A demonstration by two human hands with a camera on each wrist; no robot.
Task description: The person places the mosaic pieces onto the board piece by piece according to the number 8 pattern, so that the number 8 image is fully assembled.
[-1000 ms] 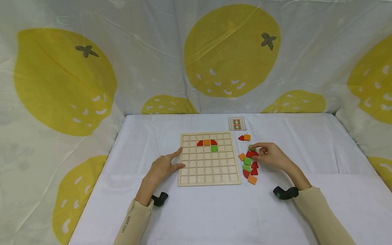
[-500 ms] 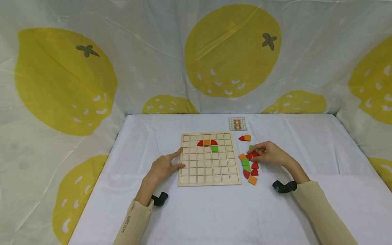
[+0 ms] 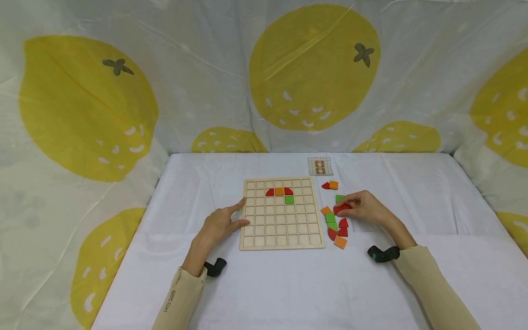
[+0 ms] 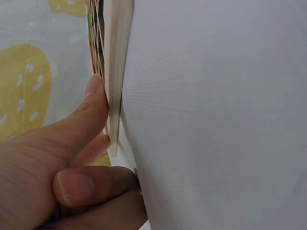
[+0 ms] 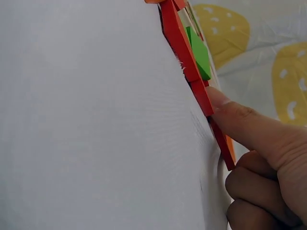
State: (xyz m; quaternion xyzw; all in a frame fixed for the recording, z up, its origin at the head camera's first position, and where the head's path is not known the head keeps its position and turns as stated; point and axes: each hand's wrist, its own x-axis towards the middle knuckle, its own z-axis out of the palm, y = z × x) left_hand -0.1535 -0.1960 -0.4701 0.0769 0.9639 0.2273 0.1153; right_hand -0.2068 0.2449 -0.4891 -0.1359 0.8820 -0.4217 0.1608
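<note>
My left hand [image 3: 218,224] rests at the left edge of a light wooden grid board [image 3: 275,230]. In the left wrist view its thumb [image 4: 94,86] lies on the board's rim. A red tile [image 3: 270,192], an orange square [image 3: 279,191] and another red tile sit in one row of the board, with a green square [image 3: 289,200] below. Right of the board, my right hand [image 3: 365,206] bends over the loose tiles, index finger and thumb around a red quarter-circle tile [image 3: 345,207]. In the right wrist view the thumb [image 5: 220,100] touches red tiles [image 5: 204,98].
A small pattern card [image 3: 320,166] lies behind the board's right corner. Loose tiles surround the right hand: green squares [image 3: 330,217], an orange square [image 3: 340,242] and several red ones [image 3: 332,234]. A red and an orange tile [image 3: 333,185] lie farther back.
The right hand's fingers have shifted among the loose tiles. A green square has slid left, and red tiles under the fingers have moved slightly. The left hand and board have stayed put.
</note>
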